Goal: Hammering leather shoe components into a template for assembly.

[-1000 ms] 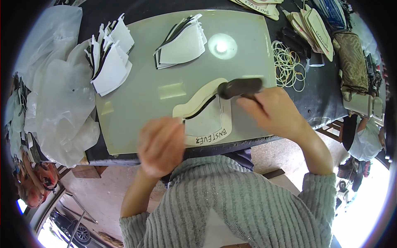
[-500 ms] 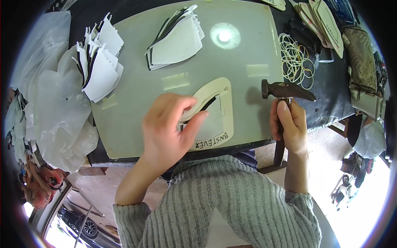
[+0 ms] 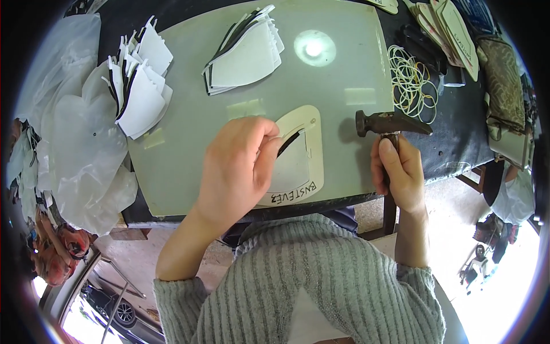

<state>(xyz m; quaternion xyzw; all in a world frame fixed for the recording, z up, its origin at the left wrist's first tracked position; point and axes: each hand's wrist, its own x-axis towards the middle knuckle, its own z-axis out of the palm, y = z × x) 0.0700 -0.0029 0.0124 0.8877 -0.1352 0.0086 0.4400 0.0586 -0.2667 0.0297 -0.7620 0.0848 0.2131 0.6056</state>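
My right hand (image 3: 408, 172) grips a hammer (image 3: 395, 123) by its handle, head upward, above the table's right front part. My left hand (image 3: 236, 166) is above the left side of a cream card template (image 3: 316, 163), thumb and index fingertips pressed together. Anything in that pinch is hidden. The template lies flat near the front edge, with handwriting along its bottom and a curved cut-out. A pale panel (image 3: 295, 166) with a black curved edge shows inside the cut-out, partly covered by my left hand.
The grey-green board (image 3: 338, 80) carries a fanned stack of white panels (image 3: 246, 60) and another pile (image 3: 143, 92) at left. Clear plastic bags (image 3: 86, 137) lie far left. To the right are tangled cords (image 3: 409, 86), more templates (image 3: 450, 34) and a rolled patterned cloth (image 3: 501, 86).
My left thumb and index finger have come together, and the hand has turned over the template. The hammer has shifted slightly left in my right hand.
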